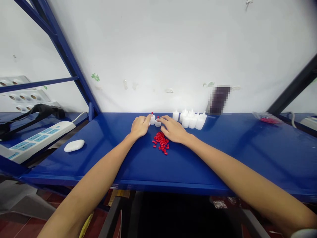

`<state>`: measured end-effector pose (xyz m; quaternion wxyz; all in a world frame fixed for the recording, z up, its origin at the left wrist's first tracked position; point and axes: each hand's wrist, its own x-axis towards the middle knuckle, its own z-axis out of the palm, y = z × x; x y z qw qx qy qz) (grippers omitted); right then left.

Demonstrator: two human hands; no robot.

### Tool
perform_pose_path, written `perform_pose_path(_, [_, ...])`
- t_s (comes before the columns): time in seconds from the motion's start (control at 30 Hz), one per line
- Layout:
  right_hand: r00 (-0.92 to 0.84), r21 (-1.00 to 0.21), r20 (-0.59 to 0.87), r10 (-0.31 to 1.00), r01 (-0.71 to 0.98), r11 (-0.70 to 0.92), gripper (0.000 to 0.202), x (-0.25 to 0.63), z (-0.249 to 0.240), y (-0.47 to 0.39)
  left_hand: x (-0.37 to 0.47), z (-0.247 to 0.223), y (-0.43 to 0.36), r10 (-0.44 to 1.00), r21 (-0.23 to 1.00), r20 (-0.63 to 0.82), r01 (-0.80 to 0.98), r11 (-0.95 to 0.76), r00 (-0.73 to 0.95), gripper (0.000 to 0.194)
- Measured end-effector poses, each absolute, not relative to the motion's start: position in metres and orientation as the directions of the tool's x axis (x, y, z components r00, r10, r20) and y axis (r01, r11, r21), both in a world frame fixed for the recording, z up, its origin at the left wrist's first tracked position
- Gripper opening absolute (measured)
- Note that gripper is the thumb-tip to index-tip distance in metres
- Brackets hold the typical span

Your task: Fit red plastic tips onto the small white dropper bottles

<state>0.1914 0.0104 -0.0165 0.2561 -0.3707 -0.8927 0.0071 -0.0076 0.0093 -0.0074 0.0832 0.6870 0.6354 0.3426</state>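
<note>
Both arms stretch out over the blue table (104, 155), hands meeting near the far wall. The left hand (140, 126) is loosely curled, its fingertips touching a small white cap (153, 119) with a red tip standing upright. Just to the right of it sits a second cap (158, 122), also red-tipped, and the right hand (173, 129) rests its fingers on that one, palm down. Whether either hand truly pinches its cap or only touches it is too small to tell.

Between the two wrists, a little nearer the person, lies a heap of red pieces (161, 142), close to the right hand's thumb side.

Beyond the right hand a cluster of white caps (191, 119) stands against the wall. Well off to the left lie a white mouse (74, 145) and a power strip (37, 140).
</note>
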Motion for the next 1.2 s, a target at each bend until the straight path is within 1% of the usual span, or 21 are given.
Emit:
perform_pose_path(0.07, [-0.678, -0.144, 0.434, 0.593, 0.597, 0.789, 0.037, 0.195, -0.012, 0.006, -0.008, -0.008, 0.009, 0.931, 0.518, 0.363, 0.839, -0.167, -0.039, 0.064])
perform_pose_path(0.13, [-0.768, -0.072, 0.371, 0.523, 0.537, 0.840, 0.033, 0.196, -0.010, 0.004, -0.008, -0.008, 0.009, 0.929, 0.482, 0.369, 0.860, -0.170, -0.022, 0.064])
perform_pose_path(0.23, [-0.809, -0.018, 0.295, 0.509, 0.528, 0.849, 0.037, 0.195, -0.011, 0.007, -0.008, -0.010, 0.010, 0.929, 0.467, 0.369, 0.861, -0.204, 0.020, 0.065])
perform_pose_path(0.33, [-0.801, -0.024, 0.278, 0.530, 0.546, 0.838, 0.044, 0.195, -0.014, 0.011, -0.008, -0.011, 0.011, 0.933, 0.517, 0.357, 0.822, -0.238, 0.045, 0.067])
perform_pose_path(0.4, [-0.798, -0.044, 0.282, 0.533, 0.544, 0.838, 0.044, 0.196, -0.016, 0.013, -0.008, -0.012, 0.012, 0.933, 0.538, 0.357, 0.807, -0.244, 0.045, 0.068])
perform_pose_path(0.53, [-0.801, -0.108, 0.301, 0.518, 0.511, 0.853, 0.037, 0.198, -0.016, 0.015, -0.007, -0.011, 0.012, 0.938, 0.539, 0.345, 0.808, -0.239, 0.048, 0.068])
perform_pose_path(0.73, [-0.788, -0.121, 0.312, 0.530, 0.521, 0.845, 0.028, 0.199, -0.016, 0.017, -0.006, -0.008, 0.009, 0.944, 0.622, 0.330, 0.745, -0.240, 0.028, 0.075])
perform_pose_path(0.87, [-0.771, -0.156, 0.315, 0.553, 0.533, 0.832, 0.024, 0.200, -0.016, 0.017, -0.006, -0.008, 0.010, 0.944, 0.593, 0.327, 0.767, -0.245, 0.050, 0.072])
perform_pose_path(1.07, [-0.794, -0.120, 0.319, 0.518, 0.508, 0.853, 0.028, 0.199, -0.017, 0.019, -0.007, -0.010, 0.010, 0.935, 0.515, 0.339, 0.811, -0.278, 0.105, 0.071])
perform_pose_path(1.2, [-0.796, -0.116, 0.318, 0.515, 0.506, 0.855, 0.024, 0.199, -0.015, 0.018, -0.007, -0.010, 0.009, 0.932, 0.478, 0.336, 0.829, -0.291, 0.134, 0.071])
